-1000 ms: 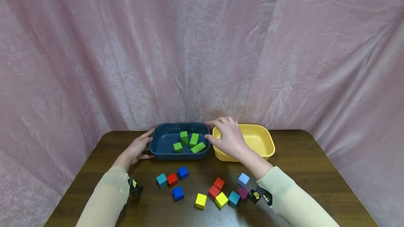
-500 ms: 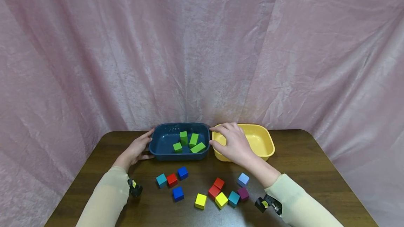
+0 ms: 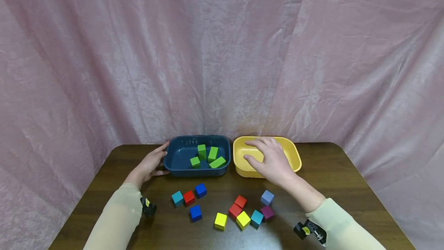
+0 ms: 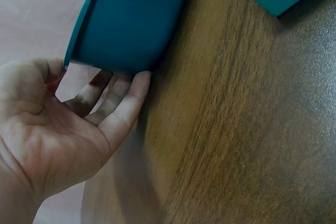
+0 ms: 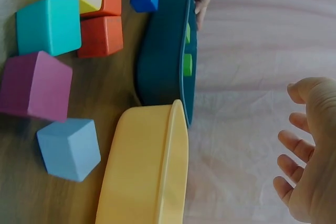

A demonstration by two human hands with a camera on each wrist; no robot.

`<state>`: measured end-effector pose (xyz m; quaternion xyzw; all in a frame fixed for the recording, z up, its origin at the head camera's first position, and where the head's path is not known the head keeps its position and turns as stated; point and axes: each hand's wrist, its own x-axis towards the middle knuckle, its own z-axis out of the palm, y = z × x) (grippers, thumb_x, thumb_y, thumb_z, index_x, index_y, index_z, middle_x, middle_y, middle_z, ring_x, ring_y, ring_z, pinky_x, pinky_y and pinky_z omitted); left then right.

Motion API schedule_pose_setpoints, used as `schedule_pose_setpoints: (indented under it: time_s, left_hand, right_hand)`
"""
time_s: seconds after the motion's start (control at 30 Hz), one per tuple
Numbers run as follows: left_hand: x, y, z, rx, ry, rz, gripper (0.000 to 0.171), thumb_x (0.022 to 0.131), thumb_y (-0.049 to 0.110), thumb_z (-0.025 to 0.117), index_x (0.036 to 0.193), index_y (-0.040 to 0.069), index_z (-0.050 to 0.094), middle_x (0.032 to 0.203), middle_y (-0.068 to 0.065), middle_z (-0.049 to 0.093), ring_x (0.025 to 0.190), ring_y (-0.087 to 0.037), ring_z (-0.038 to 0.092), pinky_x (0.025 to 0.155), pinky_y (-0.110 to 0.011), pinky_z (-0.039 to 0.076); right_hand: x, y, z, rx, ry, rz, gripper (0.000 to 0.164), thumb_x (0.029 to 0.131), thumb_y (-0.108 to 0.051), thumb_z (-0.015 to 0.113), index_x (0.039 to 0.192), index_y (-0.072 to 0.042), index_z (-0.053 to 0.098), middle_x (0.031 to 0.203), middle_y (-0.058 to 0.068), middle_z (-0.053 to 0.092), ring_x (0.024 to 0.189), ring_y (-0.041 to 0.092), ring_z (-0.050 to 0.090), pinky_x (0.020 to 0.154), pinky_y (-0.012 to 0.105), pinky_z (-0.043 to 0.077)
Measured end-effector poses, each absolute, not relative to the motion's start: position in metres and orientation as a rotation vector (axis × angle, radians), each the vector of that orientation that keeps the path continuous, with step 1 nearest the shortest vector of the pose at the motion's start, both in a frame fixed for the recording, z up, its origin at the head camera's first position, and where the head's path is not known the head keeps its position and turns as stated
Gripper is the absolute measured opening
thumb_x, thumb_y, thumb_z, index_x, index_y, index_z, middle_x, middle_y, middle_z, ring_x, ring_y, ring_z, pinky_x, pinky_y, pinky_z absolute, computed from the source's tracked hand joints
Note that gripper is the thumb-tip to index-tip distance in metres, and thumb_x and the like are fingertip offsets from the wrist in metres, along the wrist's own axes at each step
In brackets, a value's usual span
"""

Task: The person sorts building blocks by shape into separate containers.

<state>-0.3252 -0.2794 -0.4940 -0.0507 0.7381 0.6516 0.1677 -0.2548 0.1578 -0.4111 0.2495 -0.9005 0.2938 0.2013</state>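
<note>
Navy bin, four green blocks inside, just beside yellow bin. Left hand spread, touching navy end wall; right hand loosely spread above yellow bin, holding nothing. Risk: hard left-hand push could knock bins together. Left wrist view shows palm, hidden in head view.

Mid-frame, I remotely count one left hand, one right hand, one navy tub, one yellow tub (partly hidden, contents uncertain from here) and four green blocks. Lower frame: three red cubes, two yellow cubes, two teal cubes, two blue cubes, one purple cube, one light-blue cube.
</note>
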Motion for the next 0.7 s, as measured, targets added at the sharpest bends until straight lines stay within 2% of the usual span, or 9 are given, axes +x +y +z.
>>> schedule_pose_setpoints:
  time_s: [0.4, 0.7]
  left_hand:
    - [-0.325, -0.279, -0.494, -0.135, 2.100, 1.846, 0.058, 0.112, 0.022, 0.032, 0.165, 0.033, 0.014, 0.167, -0.022, 0.015, 0.140, -0.048, 0.040, 0.092, -0.059, 0.053]
    - [-0.325, -0.279, -0.494, -0.126, 2.113, 1.839, 0.057, 0.112, 0.022, 0.032, 0.165, 0.033, 0.014, 0.167, -0.023, 0.018, 0.139, -0.047, 0.042, 0.092, -0.059, 0.053]
  right_hand:
    - [-0.255, 0.187, -0.414, 0.680, -2.450, 0.788, 0.042, 0.090, -0.029, 0.078, 0.127, -0.011, 0.071, 0.127, 0.006, 0.066, 0.123, 0.032, 0.053, 0.104, 0.054, 0.035]
    - [-0.254, 0.202, -0.413, 0.617, -2.472, 0.794, 0.041, 0.091, -0.030, 0.077, 0.128, -0.013, 0.071, 0.128, 0.006, 0.066, 0.124, 0.032, 0.051, 0.102, 0.055, 0.035]
